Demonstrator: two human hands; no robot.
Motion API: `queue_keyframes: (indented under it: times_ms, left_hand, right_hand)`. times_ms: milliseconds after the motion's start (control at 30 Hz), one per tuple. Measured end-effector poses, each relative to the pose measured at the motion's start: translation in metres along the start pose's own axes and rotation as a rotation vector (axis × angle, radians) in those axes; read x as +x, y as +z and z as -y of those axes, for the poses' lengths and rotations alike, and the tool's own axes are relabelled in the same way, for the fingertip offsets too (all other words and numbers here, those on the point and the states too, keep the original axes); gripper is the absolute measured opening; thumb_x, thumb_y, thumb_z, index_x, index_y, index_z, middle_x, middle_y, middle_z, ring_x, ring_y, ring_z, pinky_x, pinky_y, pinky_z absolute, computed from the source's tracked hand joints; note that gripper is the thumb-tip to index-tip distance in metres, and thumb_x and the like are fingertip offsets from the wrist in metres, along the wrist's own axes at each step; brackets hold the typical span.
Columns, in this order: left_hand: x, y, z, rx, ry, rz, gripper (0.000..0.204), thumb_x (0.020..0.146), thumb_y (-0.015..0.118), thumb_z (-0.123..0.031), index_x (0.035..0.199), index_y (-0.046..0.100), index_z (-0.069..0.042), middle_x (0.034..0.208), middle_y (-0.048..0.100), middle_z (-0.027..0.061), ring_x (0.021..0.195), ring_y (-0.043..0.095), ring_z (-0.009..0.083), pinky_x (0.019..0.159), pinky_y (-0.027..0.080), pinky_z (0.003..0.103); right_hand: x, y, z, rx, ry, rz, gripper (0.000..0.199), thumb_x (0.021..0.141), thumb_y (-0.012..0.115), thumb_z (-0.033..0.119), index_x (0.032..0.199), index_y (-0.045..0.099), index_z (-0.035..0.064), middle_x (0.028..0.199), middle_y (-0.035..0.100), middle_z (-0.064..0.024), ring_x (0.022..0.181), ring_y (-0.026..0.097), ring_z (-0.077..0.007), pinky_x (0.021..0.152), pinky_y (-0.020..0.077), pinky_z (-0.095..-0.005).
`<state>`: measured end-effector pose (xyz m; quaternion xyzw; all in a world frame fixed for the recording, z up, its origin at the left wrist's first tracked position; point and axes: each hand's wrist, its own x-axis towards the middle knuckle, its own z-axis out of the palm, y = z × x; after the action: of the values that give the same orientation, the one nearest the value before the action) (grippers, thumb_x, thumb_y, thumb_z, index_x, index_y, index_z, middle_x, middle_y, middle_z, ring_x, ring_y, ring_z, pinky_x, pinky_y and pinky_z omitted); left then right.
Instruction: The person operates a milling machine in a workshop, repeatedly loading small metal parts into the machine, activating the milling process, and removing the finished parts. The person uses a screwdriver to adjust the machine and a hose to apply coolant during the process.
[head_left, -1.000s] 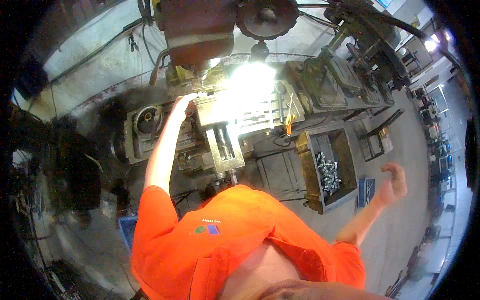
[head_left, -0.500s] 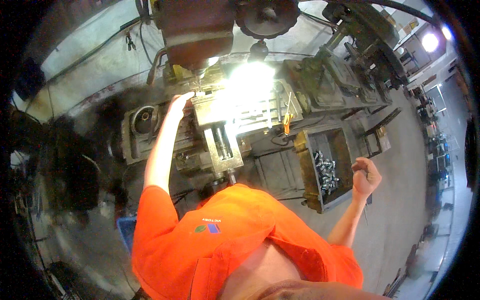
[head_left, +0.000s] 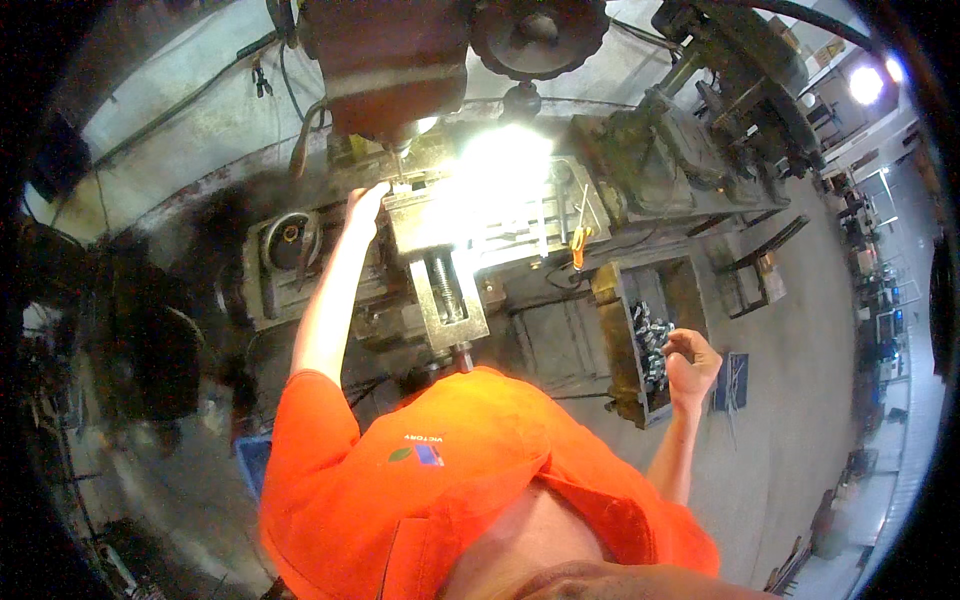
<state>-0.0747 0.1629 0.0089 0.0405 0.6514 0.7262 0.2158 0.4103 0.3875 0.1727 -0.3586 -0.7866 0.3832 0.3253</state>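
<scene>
My left hand [head_left: 368,208] is at the left end of the machine vise [head_left: 445,300], just below the spindle [head_left: 402,142]. Its fingers are drawn together against the jaw end, and whatever they grip is too small to make out. Over the right side of a metal box [head_left: 628,385], my right hand [head_left: 692,362] hangs with curled fingers, thumb against forefinger. Anything inside that grasp is hidden. Small shiny metal parts [head_left: 650,335] lie heaped in the box, partly behind the hand.
Glare from a work lamp [head_left: 505,165] washes out part of the machine table. A screwdriver with an orange handle [head_left: 579,246] lies at the table's right edge. A round handwheel [head_left: 290,240] is on the left, and a blue bin [head_left: 252,465] stands low beside my left sleeve.
My right hand has moved left, from beside the box to over its right part, uncovering a dark blue object on the floor. My left hand stays at the vise.
</scene>
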Motion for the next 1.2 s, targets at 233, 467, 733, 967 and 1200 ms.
queue_keyframes:
  times_ms: [233, 467, 733, 967, 1200]
  left_hand:
    - [0.010, -0.008, 0.013, 0.090, 0.064, 0.012, 0.030, 0.077, 0.065, -0.027, 0.059, 0.056, -0.004, 0.057, 0.050, -0.0017, 0.051, 0.042, 0.0104, 0.047, 0.031, 0.028]
    - [0.002, 0.007, 0.004, 0.119, -0.043, -0.014, 0.031, 0.079, 0.062, -0.032, 0.063, 0.056, -0.006, 0.057, 0.047, -0.0031, 0.054, 0.039, 0.0109, 0.053, 0.031, 0.027]
    - [0.033, -0.014, 0.026, 0.154, 0.044, 0.083, 0.029, 0.076, 0.064, -0.025, 0.056, 0.053, -0.007, 0.057, 0.049, -0.0018, 0.054, 0.039, 0.0105, 0.051, 0.029, 0.030]
    - [0.008, -0.001, -0.002, 0.358, 0.123, -0.072, 0.036, 0.074, 0.066, -0.024, 0.051, 0.049, -0.002, 0.050, 0.044, 0.0003, 0.048, 0.035, 0.0128, 0.046, 0.028, 0.033]
    - [-0.004, 0.016, -0.011, 0.342, 0.142, -0.089, 0.038, 0.077, 0.065, -0.018, 0.048, 0.044, -0.005, 0.051, 0.036, -0.0035, 0.049, 0.030, 0.0097, 0.047, 0.024, 0.031]
  right_hand:
    - [-0.008, 0.021, -0.008, 0.048, 0.078, 0.122, 0.024, 0.061, 0.048, -0.006, 0.081, 0.063, -0.0025, 0.066, 0.060, -0.0041, 0.061, 0.057, -0.0089, 0.061, 0.0450, -0.0212]
    - [-0.013, 0.036, -0.010, -0.002, 0.076, 0.194, 0.023, 0.062, 0.051, -0.003, 0.082, 0.063, -0.0025, 0.066, 0.059, -0.0025, 0.061, 0.054, -0.0067, 0.058, 0.0435, -0.0202]
    - [-0.020, 0.055, -0.009, -0.030, 0.079, 0.285, 0.021, 0.064, 0.053, 0.000, 0.083, 0.062, -0.0025, 0.063, 0.057, -0.0018, 0.058, 0.050, -0.0047, 0.052, 0.0409, -0.0195]
    - [-0.042, 0.042, -0.037, -0.092, 0.104, 0.148, 0.018, 0.064, 0.054, 0.000, 0.079, 0.062, -0.0010, 0.060, 0.057, -0.0043, 0.054, 0.052, -0.0072, 0.051, 0.0417, -0.0218]
    - [-0.035, 0.063, -0.045, -0.133, 0.069, 0.217, 0.015, 0.063, 0.056, 0.006, 0.077, 0.062, 0.0034, 0.062, 0.060, -0.0118, 0.054, 0.059, -0.0183, 0.051, 0.0445, -0.0269]
